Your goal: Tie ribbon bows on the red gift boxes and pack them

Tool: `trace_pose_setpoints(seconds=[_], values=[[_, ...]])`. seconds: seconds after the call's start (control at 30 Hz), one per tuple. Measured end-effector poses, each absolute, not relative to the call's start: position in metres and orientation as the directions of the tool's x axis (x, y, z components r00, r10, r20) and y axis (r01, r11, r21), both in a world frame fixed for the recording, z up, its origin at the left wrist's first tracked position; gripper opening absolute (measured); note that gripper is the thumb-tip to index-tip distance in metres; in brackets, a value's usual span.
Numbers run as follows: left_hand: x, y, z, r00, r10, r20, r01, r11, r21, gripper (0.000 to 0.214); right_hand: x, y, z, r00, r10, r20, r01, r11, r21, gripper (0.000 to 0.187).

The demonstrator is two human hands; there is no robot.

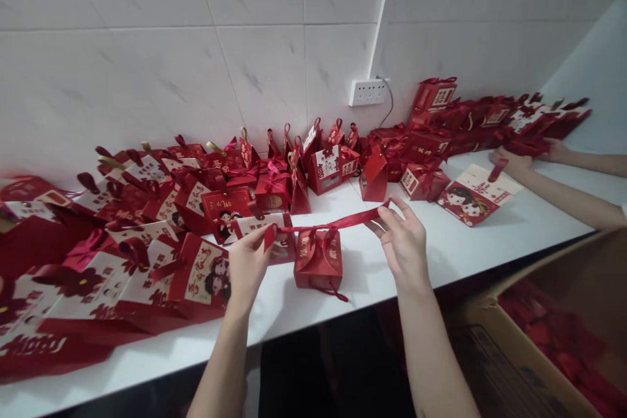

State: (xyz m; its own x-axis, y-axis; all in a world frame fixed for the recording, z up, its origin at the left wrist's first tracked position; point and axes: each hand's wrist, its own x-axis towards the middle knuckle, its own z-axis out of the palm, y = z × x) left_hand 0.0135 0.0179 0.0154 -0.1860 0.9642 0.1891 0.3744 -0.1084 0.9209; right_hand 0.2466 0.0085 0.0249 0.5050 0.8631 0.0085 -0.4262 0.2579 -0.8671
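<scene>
A small red gift box (318, 268) stands on the white table in front of me, with a red ribbon (350, 219) threaded at its top. My left hand (249, 264) pinches one end of the ribbon, to the left of the box. The other end is between the fingers of my right hand (402, 235), to the right and slightly higher. Between my hands the ribbon runs nearly straight above the box. A red cord with a small tassel (337, 292) lies at the box's front. Just behind my left hand stands a red and white box (287, 251).
Many red and white gift boxes (161, 209) crowd the left and back of the table (382, 281). A tented box (475, 196) stands at right. Another person's hands (514, 163) touch boxes there. A carton (494, 304) with red items sits below. A power strip (368, 93) is on the wall.
</scene>
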Motion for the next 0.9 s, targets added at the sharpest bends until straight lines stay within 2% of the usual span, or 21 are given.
trace_pose_setpoints(seconds=[0.2, 0.43, 0.73, 0.8, 0.83, 0.9], values=[[-0.003, 0.004, -0.004, -0.255, 0.961, 0.106, 0.583, 0.065, 0.81, 0.041, 0.274, -0.014, -0.007, 0.625, 0.772, -0.114, -0.45, 0.237, -0.861, 0.066], [-0.017, 0.0, -0.017, -0.246, 0.968, 0.056, 0.707, 0.139, 0.694, 0.039, 0.294, -0.035, -0.038, 0.673, 0.732, -0.11, -0.341, 0.176, -0.924, 0.067], [-0.02, 0.006, -0.025, -0.284, 0.959, -0.026, 0.809, 0.253, 0.53, 0.034, 0.3, -0.04, -0.053, 0.688, 0.711, -0.144, -0.3, 0.099, -0.949, 0.069], [-0.021, 0.005, -0.022, -0.27, 0.961, -0.064, 0.837, 0.267, 0.477, 0.033, 0.303, -0.042, -0.056, 0.682, 0.72, -0.127, -0.227, 0.043, -0.973, 0.072], [-0.022, 0.002, -0.019, -0.244, 0.965, -0.096, 0.846, 0.261, 0.464, 0.033, 0.305, -0.043, -0.056, 0.674, 0.731, -0.106, -0.138, -0.017, -0.99, 0.073], [-0.025, -0.007, -0.006, -0.179, 0.968, -0.178, 0.868, 0.24, 0.435, 0.035, 0.309, -0.047, -0.053, 0.646, 0.764, -0.018, 0.161, -0.159, -0.974, 0.071]])
